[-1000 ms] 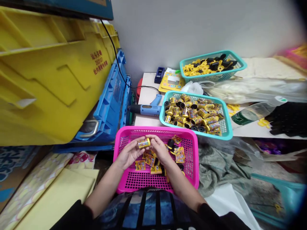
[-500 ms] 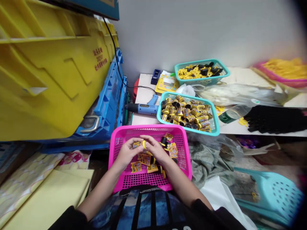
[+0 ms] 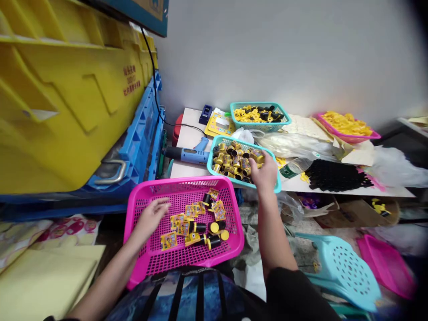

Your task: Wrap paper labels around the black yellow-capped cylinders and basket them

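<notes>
My right hand (image 3: 265, 173) reaches over the right end of the front teal basket (image 3: 211, 166). Its thumb and fingers close around a small tube with a yellow printed label (image 3: 257, 155). Many similar labelled tubes (image 3: 232, 160) fill that basket. Over the left part of the pink basket (image 3: 183, 183) hovers my left hand (image 3: 154, 216), fingers loosely bent and nothing in them. Beneath and right of it lie yellow printed labels (image 3: 169, 240) and several black tubes with yellow caps (image 3: 214, 242).
Behind stands another teal basket (image 3: 261, 126) of yellow and black parts. A blue hot-air gun (image 3: 190, 155) lies left of the tubes. On the right are a plastic bottle (image 3: 296, 167), black parts (image 3: 334, 174) and a teal stool (image 3: 347, 267). Yellow and blue crates (image 3: 133, 147) rise at left.
My hands have parted from above the pink basket. The right has gone to the front teal basket with the labelled tube; the left has let go of it. The view has turned rightward.
</notes>
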`<control>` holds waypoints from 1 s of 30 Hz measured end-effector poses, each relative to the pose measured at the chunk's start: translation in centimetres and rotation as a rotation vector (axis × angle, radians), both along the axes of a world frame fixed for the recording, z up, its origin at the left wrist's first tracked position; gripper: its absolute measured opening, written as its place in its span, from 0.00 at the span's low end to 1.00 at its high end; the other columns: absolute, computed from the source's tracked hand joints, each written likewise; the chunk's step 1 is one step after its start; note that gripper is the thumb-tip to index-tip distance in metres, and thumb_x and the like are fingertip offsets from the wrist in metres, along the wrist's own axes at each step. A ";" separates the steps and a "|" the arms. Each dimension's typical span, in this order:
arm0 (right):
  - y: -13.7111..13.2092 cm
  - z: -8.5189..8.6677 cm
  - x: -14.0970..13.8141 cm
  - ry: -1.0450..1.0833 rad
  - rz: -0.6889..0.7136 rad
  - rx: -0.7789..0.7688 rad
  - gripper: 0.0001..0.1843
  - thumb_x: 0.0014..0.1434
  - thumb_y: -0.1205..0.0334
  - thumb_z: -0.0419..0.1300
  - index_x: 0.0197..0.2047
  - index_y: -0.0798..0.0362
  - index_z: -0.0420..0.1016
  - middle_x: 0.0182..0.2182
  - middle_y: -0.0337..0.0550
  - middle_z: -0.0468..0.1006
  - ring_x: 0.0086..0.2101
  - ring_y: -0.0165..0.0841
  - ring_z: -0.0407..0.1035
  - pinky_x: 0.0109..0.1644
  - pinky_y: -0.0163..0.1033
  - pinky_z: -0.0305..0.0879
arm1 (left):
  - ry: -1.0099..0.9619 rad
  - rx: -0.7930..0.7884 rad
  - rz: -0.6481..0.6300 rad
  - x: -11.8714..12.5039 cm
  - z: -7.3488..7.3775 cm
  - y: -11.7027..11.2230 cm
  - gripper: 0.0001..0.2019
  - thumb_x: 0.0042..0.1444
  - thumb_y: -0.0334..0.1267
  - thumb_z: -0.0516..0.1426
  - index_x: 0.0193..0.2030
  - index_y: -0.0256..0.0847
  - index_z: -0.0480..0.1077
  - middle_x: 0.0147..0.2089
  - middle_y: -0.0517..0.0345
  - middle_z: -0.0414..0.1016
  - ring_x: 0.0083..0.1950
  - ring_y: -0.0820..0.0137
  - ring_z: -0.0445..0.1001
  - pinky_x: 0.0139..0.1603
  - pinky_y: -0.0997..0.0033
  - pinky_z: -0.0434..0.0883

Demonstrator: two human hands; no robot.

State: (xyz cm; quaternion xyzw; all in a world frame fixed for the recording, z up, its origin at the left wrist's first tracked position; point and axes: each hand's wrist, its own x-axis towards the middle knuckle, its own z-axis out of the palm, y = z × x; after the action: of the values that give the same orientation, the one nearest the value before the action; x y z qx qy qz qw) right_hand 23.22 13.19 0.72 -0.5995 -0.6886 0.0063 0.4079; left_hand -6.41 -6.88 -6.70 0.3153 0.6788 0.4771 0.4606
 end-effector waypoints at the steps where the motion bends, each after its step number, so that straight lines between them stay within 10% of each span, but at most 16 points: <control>1: 0.5 -0.1 0.3 -0.067 -0.026 -0.030 0.28 0.57 0.52 0.58 0.56 0.59 0.68 0.52 0.62 0.72 0.53 0.50 0.62 0.56 0.59 0.57 | 0.028 -0.009 0.036 -0.5 -0.3 -0.2 0.24 0.46 0.52 0.62 0.45 0.37 0.71 0.42 0.47 0.80 0.44 0.59 0.78 0.46 0.58 0.73; 4: -1.3 -1.5 -1.0 -0.153 0.156 -0.091 0.25 0.59 0.53 0.57 0.56 0.58 0.69 0.54 0.60 0.72 0.55 0.48 0.62 0.59 0.58 0.55 | 0.184 -0.005 0.036 -1.0 -0.8 -0.7 0.19 0.51 0.50 0.58 0.43 0.38 0.72 0.43 0.49 0.79 0.46 0.60 0.76 0.48 0.60 0.72; 9: -8.3 -4.6 -6.3 -0.345 0.769 -0.509 0.12 0.62 0.58 0.55 0.45 0.52 0.77 0.41 0.49 0.79 0.44 0.40 0.71 0.51 0.46 0.65 | 0.342 -0.046 -0.350 0.6 -1.6 -1.1 0.09 0.49 0.41 0.59 0.37 0.41 0.76 0.39 0.52 0.79 0.43 0.58 0.76 0.48 0.59 0.70; 15: -11.6 -7.0 -8.8 -0.497 0.677 -0.583 0.11 0.61 0.58 0.58 0.33 0.55 0.76 0.35 0.56 0.77 0.42 0.48 0.68 0.46 0.52 0.63 | 0.706 0.001 -0.707 2.5 -1.9 -2.0 0.21 0.51 0.32 0.58 0.54 0.44 0.71 0.52 0.48 0.71 0.55 0.55 0.68 0.57 0.56 0.63; 21: -13.6 -8.7 -8.7 -0.526 0.846 -0.697 0.14 0.40 0.68 0.72 0.31 0.53 0.74 0.35 0.49 0.77 0.41 0.45 0.70 0.46 0.47 0.63 | 0.838 -0.152 -0.788 2.7 -2.1 -1.8 0.06 0.56 0.34 0.55 0.36 0.41 0.75 0.40 0.51 0.74 0.45 0.61 0.73 0.46 0.65 0.67; 26: -12.2 -8.1 -7.4 -0.402 0.819 -0.749 0.17 0.50 0.64 0.65 0.44 0.55 0.72 0.38 0.49 0.77 0.40 0.41 0.70 0.44 0.45 0.65 | 0.886 -0.252 -0.797 1.6 -1.3 -1.6 0.07 0.56 0.33 0.55 0.30 0.41 0.74 0.31 0.53 0.76 0.34 0.63 0.74 0.37 0.67 0.68; 30: -11.1 -6.7 -6.5 0.007 0.753 -0.729 0.18 0.58 0.57 0.58 0.51 0.52 0.68 0.44 0.47 0.76 0.40 0.37 0.71 0.44 0.42 0.66 | 0.945 -0.167 -0.753 1.6 0.3 0.8 0.08 0.55 0.33 0.55 0.38 0.40 0.75 0.40 0.48 0.77 0.44 0.59 0.74 0.45 0.62 0.68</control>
State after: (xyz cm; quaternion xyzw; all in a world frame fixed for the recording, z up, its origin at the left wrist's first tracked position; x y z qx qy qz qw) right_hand 16.73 2.05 -6.01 -0.4136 -0.8081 0.3936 0.1447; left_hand -4.82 -6.04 -6.38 0.6741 0.6868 0.0349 0.2696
